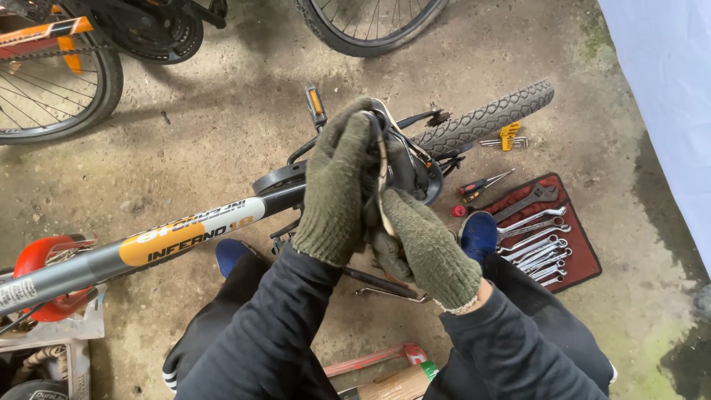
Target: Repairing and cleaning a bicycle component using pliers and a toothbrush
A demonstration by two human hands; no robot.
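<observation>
Rough concrete floor [185,141] fills most of the frame, grey-brown, pitted and stained w/ small grit; greenish moss patches toward the right edge and lower right. Pale bluish-white sheet or wall [666,96] runs down the upper right corner. Soft, even daylight, no hard shadows. Upper left: spoked wheel [44,89] of another bike w/ orange-marked frame; top centre: second wheel [370,26], cut off by the frame edge. Right of centre: red tool roll [578,252] w/ row of spanners lying flat on the floor, screwdrivers [481,185] and yellow hex-key set [508,137] just above it. Lower left: boxes & clutter [52,348], partly cut off.
</observation>
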